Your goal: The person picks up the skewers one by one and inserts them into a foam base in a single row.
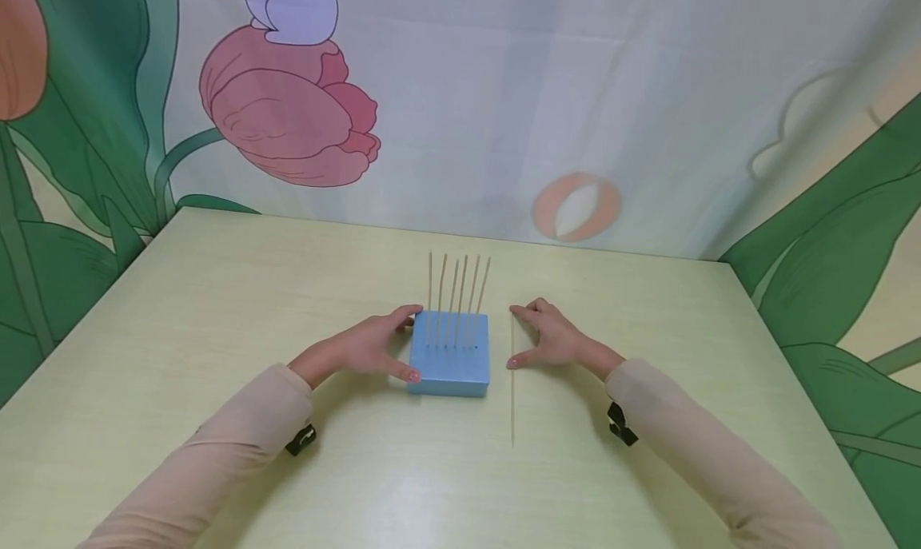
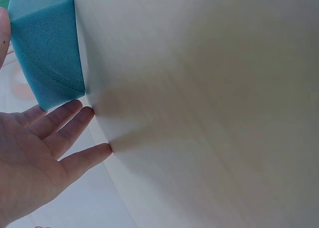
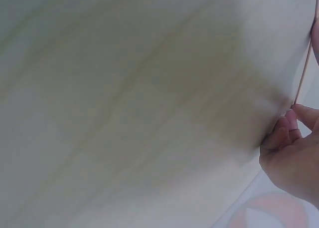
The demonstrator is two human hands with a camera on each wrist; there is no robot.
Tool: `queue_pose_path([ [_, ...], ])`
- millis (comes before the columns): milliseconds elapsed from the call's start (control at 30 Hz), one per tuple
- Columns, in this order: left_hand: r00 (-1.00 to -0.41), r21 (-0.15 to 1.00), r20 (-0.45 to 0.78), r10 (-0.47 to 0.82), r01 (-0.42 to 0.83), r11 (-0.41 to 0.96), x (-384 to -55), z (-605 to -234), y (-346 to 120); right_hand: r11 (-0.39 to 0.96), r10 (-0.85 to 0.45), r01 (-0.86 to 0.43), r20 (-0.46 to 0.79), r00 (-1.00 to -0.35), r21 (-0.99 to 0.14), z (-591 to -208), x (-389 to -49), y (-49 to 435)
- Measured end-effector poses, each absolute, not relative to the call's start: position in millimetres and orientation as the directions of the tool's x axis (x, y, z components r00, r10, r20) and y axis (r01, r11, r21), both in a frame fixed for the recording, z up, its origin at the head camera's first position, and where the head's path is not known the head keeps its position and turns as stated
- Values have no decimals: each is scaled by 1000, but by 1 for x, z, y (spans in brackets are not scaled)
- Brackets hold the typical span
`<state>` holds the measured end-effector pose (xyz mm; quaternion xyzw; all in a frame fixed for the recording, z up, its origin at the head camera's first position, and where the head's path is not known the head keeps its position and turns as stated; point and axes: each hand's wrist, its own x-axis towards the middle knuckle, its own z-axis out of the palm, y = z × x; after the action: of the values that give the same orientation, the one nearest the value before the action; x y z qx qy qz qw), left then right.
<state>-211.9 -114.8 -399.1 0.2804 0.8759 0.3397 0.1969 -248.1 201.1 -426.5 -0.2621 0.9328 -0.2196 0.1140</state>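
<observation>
A blue foam block [image 1: 449, 365] stands on the table, with several thin wooden sticks [image 1: 460, 301] upright in its top and leaning slightly. My left hand [image 1: 370, 345] holds the block at its left side, thumb at the near corner and index finger at the far one. In the left wrist view, the fingertips [image 2: 75, 104] touch the side of the foam block [image 2: 50, 53]. To the right, one loose wooden stick [image 1: 512, 409] lies on the table. Thumb and index finger of my right hand [image 1: 550, 337] are spread apart and touch this stick, the index finger at its far end.
The pale wooden table [image 1: 216, 293] reaches back to a printed curtain [image 1: 460, 117] with flowers and leaves. A dark strap [image 1: 301, 439] shows under the left sleeve, and another dark strap [image 1: 621, 423] under the right one.
</observation>
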Motion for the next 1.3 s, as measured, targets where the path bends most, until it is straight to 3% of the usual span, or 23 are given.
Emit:
queue_pose_path([
  [333, -763, 709, -150, 628, 360, 607, -213, -400, -115, 713, -549, -438, -47, -835, -548, -431, -253, 205],
  [533, -763, 711, -143, 631, 364, 601, -213, -403, -116, 674, -461, -251, -131, -877, -695, -419, -247, 202],
  [700, -764, 706, -138, 630, 370, 604, -215, -404, -116, 483, -458, -82, -172, -872, -872, -410, -243, 203],
  [833, -766, 710, -135, 629, 368, 601, -215, -405, -116, 350, -452, -10, -160, -877, -937, -402, -238, 202],
  [1033, -767, 703, -141, 626, 367, 609, -214, -405, -116, 308, -419, -71, -68, -905, -949, -387, -230, 201],
  [1300, -771, 702, -149, 620, 359, 615, -213, -402, -115, 373, -385, -280, 127, -914, -884, -369, -217, 198],
])
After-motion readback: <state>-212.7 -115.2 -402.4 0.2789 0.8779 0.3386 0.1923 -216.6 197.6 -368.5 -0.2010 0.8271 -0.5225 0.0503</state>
